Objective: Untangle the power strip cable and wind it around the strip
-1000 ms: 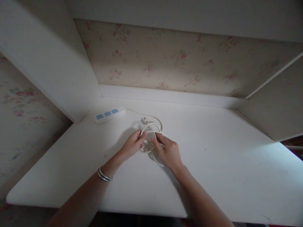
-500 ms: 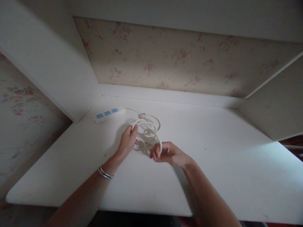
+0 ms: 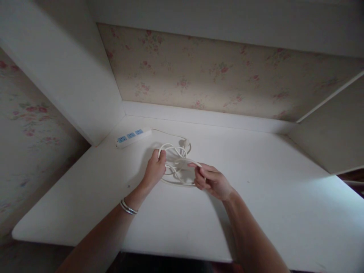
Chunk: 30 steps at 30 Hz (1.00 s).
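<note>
A white power cord (image 3: pixel 176 148) hangs in loose loops between my two hands above the table. My left hand (image 3: pixel 156 166) is closed around the left side of the loops, thumb on top. On the other side, my right hand (image 3: pixel 212 181) pinches a strand of the same cord, its fingers curled. The plug (image 3: pixel 186 144) lies beyond the loops, near the cord's far bend. Further left rests a white power strip (image 3: pixel 133 138) with blue socket faces, joined to the cord by a thin run along the table.
The white tabletop (image 3: pixel 170 223) has a rounded front left corner. A white side panel (image 3: pixel 71 76) rises at left, and another panel (image 3: pixel 335 132) stands at right. Behind is a floral-papered wall (image 3: pixel 196 72) under an overhanging white board (image 3: pixel 227 22).
My right hand has moved slightly right, drawing its strand outward and widening the loops. The plug has shifted right. My left hand keeps its hold.
</note>
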Each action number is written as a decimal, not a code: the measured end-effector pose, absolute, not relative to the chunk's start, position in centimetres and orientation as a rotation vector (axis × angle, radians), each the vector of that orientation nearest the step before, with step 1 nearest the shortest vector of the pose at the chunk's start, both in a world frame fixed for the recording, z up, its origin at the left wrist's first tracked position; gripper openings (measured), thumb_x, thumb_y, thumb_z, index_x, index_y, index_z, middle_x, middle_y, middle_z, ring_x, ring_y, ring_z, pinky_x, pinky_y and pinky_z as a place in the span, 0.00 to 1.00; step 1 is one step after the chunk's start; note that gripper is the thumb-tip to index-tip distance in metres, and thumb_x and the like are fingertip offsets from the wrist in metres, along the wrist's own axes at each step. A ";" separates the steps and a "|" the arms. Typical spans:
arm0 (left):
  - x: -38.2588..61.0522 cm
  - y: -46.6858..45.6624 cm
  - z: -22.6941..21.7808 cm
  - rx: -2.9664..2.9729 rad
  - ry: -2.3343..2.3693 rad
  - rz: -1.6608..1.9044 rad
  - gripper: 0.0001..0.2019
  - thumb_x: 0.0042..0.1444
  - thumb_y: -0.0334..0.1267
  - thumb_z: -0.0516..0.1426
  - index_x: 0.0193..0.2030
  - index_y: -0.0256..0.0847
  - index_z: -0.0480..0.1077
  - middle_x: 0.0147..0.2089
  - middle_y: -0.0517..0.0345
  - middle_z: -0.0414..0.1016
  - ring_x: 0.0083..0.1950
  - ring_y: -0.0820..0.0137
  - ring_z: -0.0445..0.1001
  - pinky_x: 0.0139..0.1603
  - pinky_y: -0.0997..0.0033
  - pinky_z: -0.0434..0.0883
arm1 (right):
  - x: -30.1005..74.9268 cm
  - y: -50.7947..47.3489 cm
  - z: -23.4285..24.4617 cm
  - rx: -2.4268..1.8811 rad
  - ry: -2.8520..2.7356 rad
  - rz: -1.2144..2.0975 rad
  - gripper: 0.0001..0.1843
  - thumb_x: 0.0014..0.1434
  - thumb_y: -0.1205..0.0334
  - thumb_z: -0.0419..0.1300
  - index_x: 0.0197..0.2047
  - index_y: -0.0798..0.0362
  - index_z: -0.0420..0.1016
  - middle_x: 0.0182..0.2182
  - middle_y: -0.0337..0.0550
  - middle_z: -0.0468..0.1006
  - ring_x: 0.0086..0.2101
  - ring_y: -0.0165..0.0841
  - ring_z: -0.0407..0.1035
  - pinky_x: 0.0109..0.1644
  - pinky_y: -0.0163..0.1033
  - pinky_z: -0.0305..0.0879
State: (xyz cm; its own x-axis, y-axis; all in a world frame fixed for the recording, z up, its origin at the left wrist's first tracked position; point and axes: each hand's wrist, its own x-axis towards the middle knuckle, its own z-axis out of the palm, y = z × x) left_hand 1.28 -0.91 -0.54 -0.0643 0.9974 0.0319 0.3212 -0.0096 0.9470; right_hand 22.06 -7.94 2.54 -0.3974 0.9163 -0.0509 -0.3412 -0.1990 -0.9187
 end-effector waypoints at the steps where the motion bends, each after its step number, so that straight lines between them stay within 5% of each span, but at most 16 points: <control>1: 1.2 -0.9 -0.5 1.471 1.497 1.097 0.17 0.60 0.54 0.47 0.32 0.43 0.61 0.22 0.66 0.64 0.17 0.75 0.63 0.21 0.75 0.56 | 22.3 -8.0 2.3 -0.776 -1.169 1.778 0.21 0.56 0.51 0.60 0.49 0.55 0.75 0.17 0.29 0.54 0.17 0.22 0.44 0.24 0.32 0.51; 5: 1.0 -1.1 -0.4 1.612 1.551 1.119 0.16 0.61 0.52 0.48 0.30 0.43 0.62 0.20 0.64 0.63 0.23 0.71 0.63 0.26 0.73 0.55 | 23.4 -8.4 1.2 -0.717 -1.433 1.858 0.27 0.49 0.44 0.63 0.43 0.58 0.79 0.16 0.33 0.57 0.21 0.25 0.50 0.26 0.34 0.49; 8: 0.9 -1.2 -0.1 1.635 1.546 1.127 0.16 0.61 0.51 0.47 0.29 0.43 0.62 0.22 0.63 0.66 0.25 0.70 0.65 0.28 0.72 0.56 | 23.8 -8.4 0.9 -0.690 -1.558 1.761 0.31 0.49 0.33 0.56 0.28 0.55 0.81 0.12 0.34 0.56 0.19 0.27 0.52 0.26 0.36 0.53; 11: 0.9 -1.1 0.2 1.598 1.570 1.119 0.16 0.62 0.50 0.46 0.30 0.43 0.63 0.24 0.61 0.68 0.25 0.70 0.65 0.28 0.72 0.56 | 24.0 -8.4 1.0 -0.606 -1.547 1.656 0.29 0.49 0.34 0.56 0.18 0.52 0.76 0.08 0.35 0.57 0.15 0.26 0.54 0.27 0.37 0.58; 19: 0.8 -0.7 -0.2 1.541 1.603 1.099 0.16 0.62 0.50 0.47 0.31 0.43 0.67 0.26 0.59 0.70 0.24 0.70 0.65 0.28 0.71 0.55 | 24.7 -9.2 0.1 -0.536 -1.442 1.808 0.22 0.44 0.40 0.64 0.33 0.50 0.77 0.07 0.29 0.61 0.10 0.27 0.60 0.26 0.38 0.63; 22: 0.7 -0.6 -0.3 1.549 1.606 1.107 0.16 0.62 0.50 0.47 0.31 0.43 0.67 0.26 0.59 0.70 0.26 0.69 0.65 0.29 0.71 0.56 | 24.6 -9.0 -0.2 -0.586 -1.396 1.618 0.20 0.42 0.40 0.66 0.27 0.49 0.73 0.07 0.25 0.57 0.08 0.25 0.56 0.26 0.37 0.62; 26: 0.6 -0.4 -0.6 1.549 1.613 1.111 0.16 0.62 0.49 0.47 0.30 0.42 0.65 0.27 0.60 0.69 0.26 0.70 0.65 0.29 0.71 0.56 | 24.9 -8.5 0.2 -0.658 -1.328 1.330 0.29 0.33 0.32 0.65 0.15 0.49 0.60 0.06 0.24 0.46 0.08 0.23 0.48 0.23 0.37 0.58; 30: 0.5 0.0 -1.1 1.380 1.600 1.139 0.16 0.61 0.51 0.47 0.30 0.42 0.63 0.23 0.63 0.65 0.22 0.72 0.61 0.25 0.73 0.55 | 25.7 -8.5 1.2 -0.761 -1.193 1.032 0.21 0.41 0.36 0.64 0.20 0.43 0.67 0.10 0.27 0.46 0.13 0.26 0.48 0.25 0.40 0.60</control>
State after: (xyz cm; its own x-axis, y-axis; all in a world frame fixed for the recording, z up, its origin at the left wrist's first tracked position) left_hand 0.46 -0.03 -1.06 -0.1630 0.9863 0.0238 0.3456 0.0345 0.9377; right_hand 25.71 -8.46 1.21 0.0430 0.9288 0.3681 -0.2302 0.3678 -0.9010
